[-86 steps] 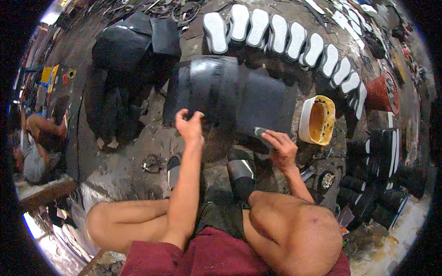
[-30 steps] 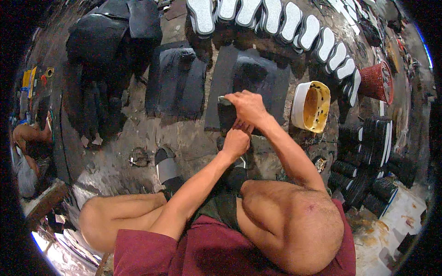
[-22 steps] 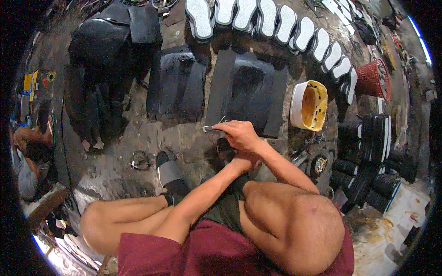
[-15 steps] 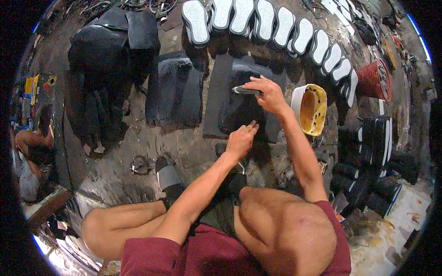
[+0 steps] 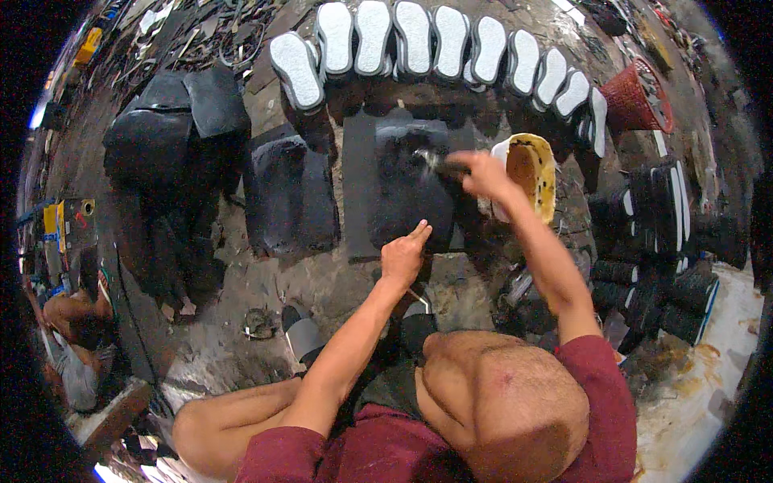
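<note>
My right hand [image 5: 489,175] grips a brush [image 5: 451,164] by its handle, its pale tip blurred over the upper part of a black sheet [image 5: 403,193]. This sheet lies on a larger dark mat [image 5: 359,181] and has a shiny, wet-looking patch near its far edge. My left hand [image 5: 404,253] rests on the sheet's near edge with the index finger stretched out, holding nothing. Just right of the sheet, partly behind my right hand, stands a white tub [image 5: 547,189] with yellow-coated walls and amber stuff inside.
White-topped shoe soles [image 5: 413,40] curve along the far side, ending near a red basket [image 5: 636,97]. Another black sheet [image 5: 291,197] lies left, beside a draped black pile [image 5: 153,145]. Stacked black soles [image 5: 664,209] stand right. A person's leg [image 5: 76,314] shows at far left.
My right hand has moved the brush slightly right and turned its tip, now blurred. My left hand stays at the sheet's near edge. The whole view has shifted a little.
</note>
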The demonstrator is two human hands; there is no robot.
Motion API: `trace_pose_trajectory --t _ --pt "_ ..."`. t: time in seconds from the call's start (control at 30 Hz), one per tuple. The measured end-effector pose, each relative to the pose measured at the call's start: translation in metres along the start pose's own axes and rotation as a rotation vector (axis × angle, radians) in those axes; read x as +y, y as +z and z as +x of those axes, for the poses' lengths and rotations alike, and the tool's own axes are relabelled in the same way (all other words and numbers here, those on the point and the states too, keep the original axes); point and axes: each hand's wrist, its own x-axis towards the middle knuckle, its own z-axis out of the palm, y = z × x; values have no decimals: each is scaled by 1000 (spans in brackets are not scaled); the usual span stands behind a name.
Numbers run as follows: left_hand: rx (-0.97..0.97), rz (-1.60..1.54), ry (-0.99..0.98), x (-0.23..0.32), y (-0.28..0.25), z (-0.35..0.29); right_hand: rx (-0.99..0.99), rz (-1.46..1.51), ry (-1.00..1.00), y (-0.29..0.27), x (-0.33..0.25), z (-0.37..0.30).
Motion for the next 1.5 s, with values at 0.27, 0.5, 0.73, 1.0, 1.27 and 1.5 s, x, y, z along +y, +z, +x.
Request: trace_pose_trajectory --t 0.27,0.5,0.73,1.0,1.27,1.5 --pt "66 3 -106 5 -13 10 230 136 1 -21 -27 1" --pt "464 -306 -50 0 -12 5 211 -60 -301 10 -44 49" --pt "533 -332 -638 -29 -30 -16 219 -81 -501 63 -71 -74" --pt "592 -498 -611 5 -33 10 289 -173 -587 87 -61 -117" --pt "1109 -867 -664 -40 -99 -11 315 -56 -512 55 -75 -133" --pt "1066 -539 -916 -128 -169 -51 674 339 -380 -1 -97 -127"
